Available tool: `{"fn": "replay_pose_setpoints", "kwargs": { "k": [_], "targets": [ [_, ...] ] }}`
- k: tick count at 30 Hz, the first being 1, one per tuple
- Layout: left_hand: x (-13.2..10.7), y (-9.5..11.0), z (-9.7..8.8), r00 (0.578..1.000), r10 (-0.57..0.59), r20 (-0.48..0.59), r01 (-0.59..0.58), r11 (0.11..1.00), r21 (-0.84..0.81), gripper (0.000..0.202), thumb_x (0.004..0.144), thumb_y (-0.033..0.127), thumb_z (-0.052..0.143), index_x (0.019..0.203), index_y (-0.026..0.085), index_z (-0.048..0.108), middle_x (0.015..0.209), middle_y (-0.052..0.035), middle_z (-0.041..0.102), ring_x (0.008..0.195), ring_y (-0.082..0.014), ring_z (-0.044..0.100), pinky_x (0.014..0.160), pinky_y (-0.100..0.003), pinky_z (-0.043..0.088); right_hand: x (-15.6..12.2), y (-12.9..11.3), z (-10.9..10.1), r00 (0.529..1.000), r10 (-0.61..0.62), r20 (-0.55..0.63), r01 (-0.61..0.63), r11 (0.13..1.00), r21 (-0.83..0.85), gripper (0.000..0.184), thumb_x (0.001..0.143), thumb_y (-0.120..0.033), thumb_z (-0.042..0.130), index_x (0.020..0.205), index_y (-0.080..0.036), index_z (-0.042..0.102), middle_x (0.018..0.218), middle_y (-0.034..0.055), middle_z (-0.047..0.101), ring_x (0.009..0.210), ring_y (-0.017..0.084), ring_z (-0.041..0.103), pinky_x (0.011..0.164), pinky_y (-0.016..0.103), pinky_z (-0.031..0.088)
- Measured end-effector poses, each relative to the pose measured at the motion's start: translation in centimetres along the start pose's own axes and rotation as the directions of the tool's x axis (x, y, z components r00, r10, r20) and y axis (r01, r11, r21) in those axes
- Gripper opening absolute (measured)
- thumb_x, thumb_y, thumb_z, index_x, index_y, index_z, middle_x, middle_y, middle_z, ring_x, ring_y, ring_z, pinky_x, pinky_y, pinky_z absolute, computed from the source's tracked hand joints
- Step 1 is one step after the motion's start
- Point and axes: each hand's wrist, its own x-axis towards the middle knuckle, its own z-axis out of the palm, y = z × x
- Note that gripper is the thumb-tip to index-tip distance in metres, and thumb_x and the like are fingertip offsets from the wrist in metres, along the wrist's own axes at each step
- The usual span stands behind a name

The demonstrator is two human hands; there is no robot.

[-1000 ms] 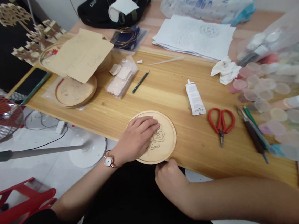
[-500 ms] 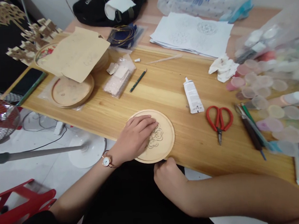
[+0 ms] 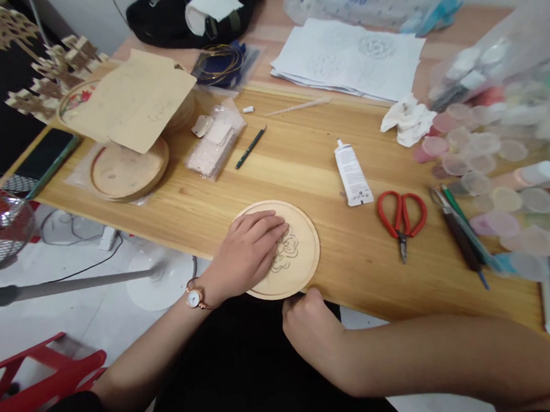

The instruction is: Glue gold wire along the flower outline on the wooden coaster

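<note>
My left hand rests palm down on a round wooden plate, fingers stretched out over its left and middle part. A flower drawn in dark lines shows beside the fingertips, partly covered by them. The plate lies at the table's front edge and sticks out a little over it. Just below the plate, at that edge, my right hand is closed with its knuckles up. Its fingertips are hidden, so what it holds, if anything, does not show.
Right of the plate lie red-handled scissors, a white glue tube, tools and many small paint pots. Further back are a pencil, paper sheets and stacked wooden plates. A fan stands at left.
The view has shifted very slightly. Both hands and the wooden plate stay in the same place relative to each other.
</note>
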Motion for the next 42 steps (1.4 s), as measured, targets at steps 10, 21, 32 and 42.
{"fn": "replay_pose_setpoints", "kwargs": {
  "k": [10,21,32,42],
  "targets": [
    [0.03,0.01,0.14,1.0,-0.007,-0.003,0.007,1.0,-0.002,0.035,0.093,0.016,0.043,0.126,0.017,0.053,0.126,-0.0097,0.06,0.125,-0.0259,0.049,0.101,-0.047,0.043,-0.01,0.04,0.09,1.0,-0.009,0.003,0.009,1.0,0.006,0.018,0.074,0.002,0.05,0.076,-0.011,0.063,0.075,0.0109,0.066,0.052,0.014,0.053,0.049,0.026,0.033],
    [-0.05,-0.18,0.09,1.0,0.001,0.009,0.0,0.999,-0.037,0.04,0.092,0.015,0.043,0.131,0.018,0.051,0.128,-0.0098,0.059,0.127,-0.0262,0.047,0.103,-0.047,0.041,-0.02,0.05,-0.05,1.0,-0.01,-0.015,0.01,1.0,0.011,0.019,0.073,0.003,0.05,0.07,-0.013,0.061,0.073,0.01,0.066,0.051,0.014,0.052,0.047,0.025,0.031],
    [-0.08,-0.14,0.1,1.0,-0.017,0.018,0.018,0.998,-0.058,0.044,0.09,0.014,0.043,0.133,0.02,0.051,0.129,-0.0098,0.058,0.127,-0.0274,0.047,0.103,-0.049,0.041,0.08,0.06,0.02,1.0,-0.005,-0.009,0.005,0.999,0.037,0.019,0.074,0.003,0.05,0.072,-0.012,0.062,0.074,0.0098,0.067,0.052,0.014,0.053,0.048,0.026,0.032],
    [-0.03,-0.03,0.12,1.0,0.004,0.002,-0.004,1.0,-0.007,0.04,0.09,0.013,0.043,0.129,0.015,0.052,0.128,-0.0104,0.059,0.126,-0.0269,0.048,0.102,-0.047,0.041,0.07,0.11,0.06,1.0,-0.017,0.014,0.017,0.999,0.04,0.021,0.074,0.004,0.048,0.076,-0.011,0.063,0.075,0.01,0.065,0.055,0.014,0.055,0.049,0.025,0.032]
  ]
}}
